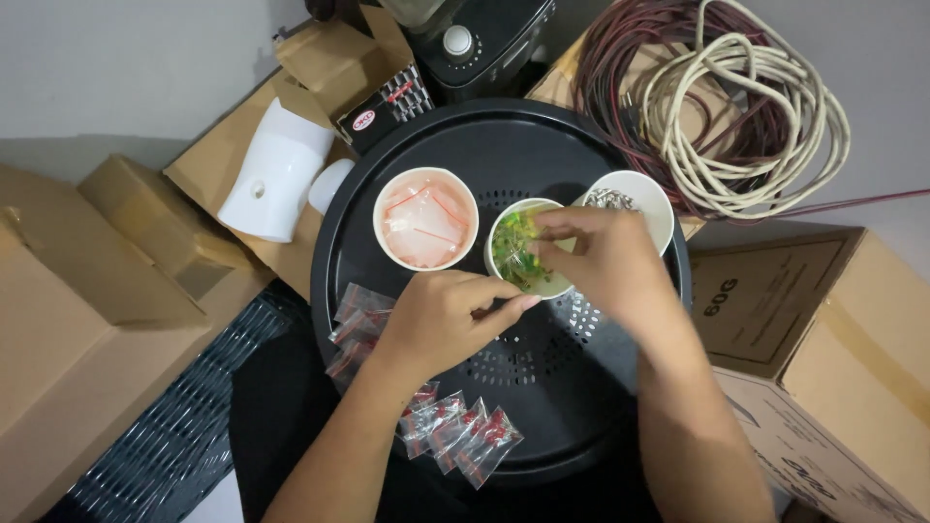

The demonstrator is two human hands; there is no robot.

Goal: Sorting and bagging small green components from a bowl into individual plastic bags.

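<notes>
Three paper cups, two hands

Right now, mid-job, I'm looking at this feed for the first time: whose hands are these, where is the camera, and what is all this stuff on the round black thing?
There is no machine here. One camera sits on a person's head and looks down at their own two bare hands.

The right hand reaches into the middle paper cup, which holds small green parts. The left hand sits just below that cup with its fingers pinched together; whether they hold something is too small to tell.

All of it rests on a round black tray. The left cup holds small clear bags with red strips, and the right cup holds small silvery bits. More little bags, filled with red pieces, lie along the tray's near edge.

Around the tray are cardboard boxes and coiled cables.
</notes>
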